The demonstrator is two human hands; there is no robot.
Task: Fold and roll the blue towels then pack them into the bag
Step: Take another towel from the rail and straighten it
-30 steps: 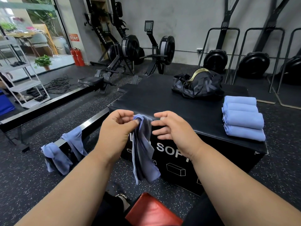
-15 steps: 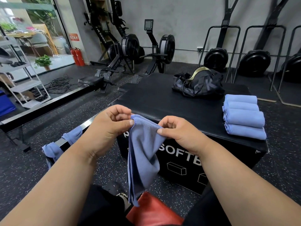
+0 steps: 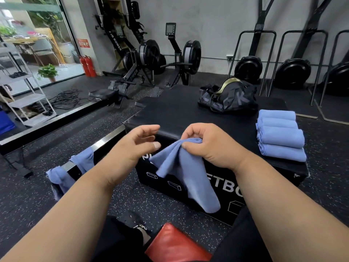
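Before the "FTBO"-lettered box (image 3: 217, 184), right hand (image 3: 209, 146) pinches blue towel (image 3: 187, 171).

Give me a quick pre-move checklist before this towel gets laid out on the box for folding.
1. Towel held: ok. The right hand pinches the loose towel by its bunched top edge.
2. Second corner gripped: not ok. The left hand is open beside the towel, holding nothing.
3. Towel flat: not ok. It hangs crumpled in front of the box.
4. Folding space: ok. The black box top is bare between the hands and the bag.
5. Rolled towels out of the way: ok, at the box's right edge.
6. Bag open: cannot tell.
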